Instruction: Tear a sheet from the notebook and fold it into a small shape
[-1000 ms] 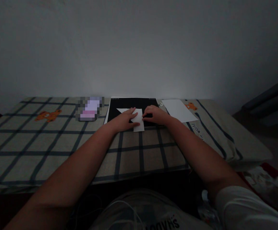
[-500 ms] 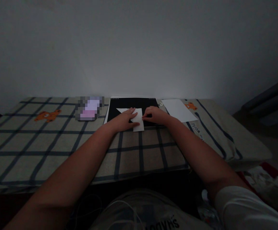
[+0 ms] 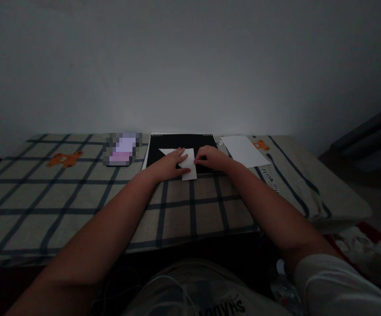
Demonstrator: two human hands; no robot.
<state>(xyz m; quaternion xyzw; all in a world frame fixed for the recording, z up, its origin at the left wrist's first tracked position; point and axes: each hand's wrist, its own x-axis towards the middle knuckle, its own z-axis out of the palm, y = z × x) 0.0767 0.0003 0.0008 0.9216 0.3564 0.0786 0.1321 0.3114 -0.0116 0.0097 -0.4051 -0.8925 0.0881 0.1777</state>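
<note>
Folded sheet [image 3: 190, 158]: smooth matt paper. Black pad [image 3: 177, 141]: matt. Tablecloth [image 3: 177, 219]: matt cloth.

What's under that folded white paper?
The black pad, and checked tablecloth beneath the near end. The folded paper and left hand hide anything else there.

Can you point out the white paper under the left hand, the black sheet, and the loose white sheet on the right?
White paper [image 3: 189, 162]: head view, on its uncovered right-hand part.
Black sheet [image 3: 182, 141]: head view, on its bare upper part.
Loose white sheet [image 3: 244, 150]: head view, on its visible middle.
</note>
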